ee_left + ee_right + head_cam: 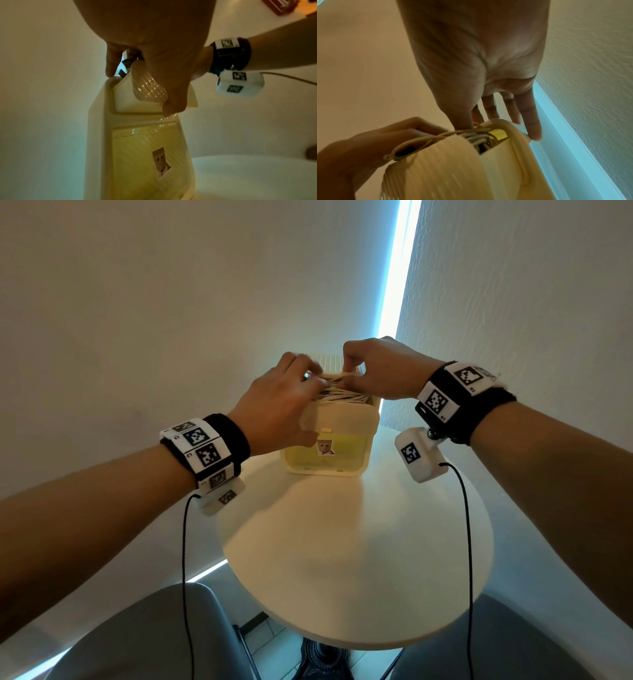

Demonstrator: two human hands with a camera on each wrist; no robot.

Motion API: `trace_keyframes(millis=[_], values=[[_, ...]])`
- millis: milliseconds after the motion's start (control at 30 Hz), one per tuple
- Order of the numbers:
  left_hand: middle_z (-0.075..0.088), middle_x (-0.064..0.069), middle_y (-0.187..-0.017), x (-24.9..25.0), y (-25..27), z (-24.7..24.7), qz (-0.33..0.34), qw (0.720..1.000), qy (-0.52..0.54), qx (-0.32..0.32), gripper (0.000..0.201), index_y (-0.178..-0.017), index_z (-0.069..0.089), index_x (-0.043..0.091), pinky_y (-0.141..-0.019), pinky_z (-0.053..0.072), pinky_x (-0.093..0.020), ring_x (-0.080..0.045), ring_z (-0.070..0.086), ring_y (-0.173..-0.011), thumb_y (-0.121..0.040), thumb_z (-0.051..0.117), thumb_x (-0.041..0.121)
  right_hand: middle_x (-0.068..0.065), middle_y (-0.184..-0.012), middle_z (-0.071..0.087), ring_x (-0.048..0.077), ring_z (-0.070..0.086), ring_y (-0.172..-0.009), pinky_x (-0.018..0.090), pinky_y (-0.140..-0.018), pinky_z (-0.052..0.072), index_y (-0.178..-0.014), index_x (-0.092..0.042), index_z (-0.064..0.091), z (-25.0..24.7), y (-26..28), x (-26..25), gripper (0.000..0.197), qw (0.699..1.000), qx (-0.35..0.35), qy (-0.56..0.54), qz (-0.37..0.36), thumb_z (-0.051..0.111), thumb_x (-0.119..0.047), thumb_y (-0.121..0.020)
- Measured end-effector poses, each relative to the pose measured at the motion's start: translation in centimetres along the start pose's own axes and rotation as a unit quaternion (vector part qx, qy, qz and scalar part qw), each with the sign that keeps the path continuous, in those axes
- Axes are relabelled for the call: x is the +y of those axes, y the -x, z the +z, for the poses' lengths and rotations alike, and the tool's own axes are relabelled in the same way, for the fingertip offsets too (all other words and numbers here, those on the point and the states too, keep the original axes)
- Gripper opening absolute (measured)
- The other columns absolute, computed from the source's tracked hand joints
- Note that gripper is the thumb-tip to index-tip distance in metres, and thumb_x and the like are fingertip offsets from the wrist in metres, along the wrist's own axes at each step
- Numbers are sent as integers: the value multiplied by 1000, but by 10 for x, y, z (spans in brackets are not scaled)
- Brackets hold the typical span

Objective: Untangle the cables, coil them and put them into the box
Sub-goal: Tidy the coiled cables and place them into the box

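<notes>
A cream box (329, 463) with a yellow see-through front stands at the far side of the round table (356, 559). Pale coiled cables (342, 398) fill its open top. My left hand (308, 385) curls its fingers over the cables while its thumb (171, 106) lies against the box (137, 148) near its front rim. My right hand (352, 371) pinches one cable strand (339, 376) above the opening. In the right wrist view a cable loop (423, 140) sticks out over the rim beside the left hand (368, 143), and the right fingers (534, 121) reach past the far rim.
The box's ribbed lid (329, 359) stands open behind the hands. The table sits in a corner, with walls close on the left and the right and a lit gap (394, 302) between them. Black wrist-camera leads (185, 577) hang from both wrists.
</notes>
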State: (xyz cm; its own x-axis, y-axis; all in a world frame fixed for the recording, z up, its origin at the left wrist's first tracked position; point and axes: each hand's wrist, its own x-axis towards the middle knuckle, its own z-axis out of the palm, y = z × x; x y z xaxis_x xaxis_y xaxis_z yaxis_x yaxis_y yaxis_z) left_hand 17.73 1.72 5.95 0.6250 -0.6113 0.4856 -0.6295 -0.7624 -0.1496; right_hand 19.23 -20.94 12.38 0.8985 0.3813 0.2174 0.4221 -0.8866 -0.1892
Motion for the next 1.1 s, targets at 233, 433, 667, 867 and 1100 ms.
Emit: trace_keyframes(millis=[233, 433, 667, 867, 1100], values=[[51, -17, -158, 0, -15, -14, -23, 997, 2, -76, 84, -143, 63, 14, -106, 45, -51, -38, 53, -136, -72, 89, 51, 9, -116, 72, 31, 66, -107, 44, -92, 56, -102, -19, 65, -3, -5, -1, 22, 1000, -6, 24, 0, 68, -41, -100], [56, -10, -138, -2, -24, -18, -12, 997, -19, -80, 84, -137, 67, 23, -96, 42, -46, -31, 52, -119, -65, 85, 62, -7, -124, 64, 19, 60, -111, 36, -88, 44, -120, -25, 66, -20, 5, 9, 45, 996, -89, -13, 13, 63, -63, -96], [49, -7, -139, -5, -13, -6, -41, 996, 53, -50, 92, -137, 53, 17, -100, 45, -40, -29, 53, -116, -62, 92, 54, 9, -124, 69, 31, 66, -107, 48, -90, 58, -113, -19, 61, -8, 1, 3, 32, 998, -53, 21, 4, 71, -44, -96], [56, -19, -136, -3, 10, 12, 14, 998, -20, 57, 80, -137, 59, 4, -100, 48, -54, -40, 52, -121, -73, 90, 39, 8, -118, 71, 32, 67, -107, 48, -90, 58, -105, -22, 61, -1, -4, 8, 25, 1000, -19, 24, -1, 74, -40, -93], [68, -15, -113, -1, -7, -6, 65, 993, -100, -7, 61, -119, 71, 6, -82, 50, -46, -36, 61, -98, -72, 87, 42, 7, -113, 72, 31, 69, -104, 51, -89, 60, -100, -25, 59, 1, -9, 12, 26, 999, -18, 22, -14, 72, -46, -95]])
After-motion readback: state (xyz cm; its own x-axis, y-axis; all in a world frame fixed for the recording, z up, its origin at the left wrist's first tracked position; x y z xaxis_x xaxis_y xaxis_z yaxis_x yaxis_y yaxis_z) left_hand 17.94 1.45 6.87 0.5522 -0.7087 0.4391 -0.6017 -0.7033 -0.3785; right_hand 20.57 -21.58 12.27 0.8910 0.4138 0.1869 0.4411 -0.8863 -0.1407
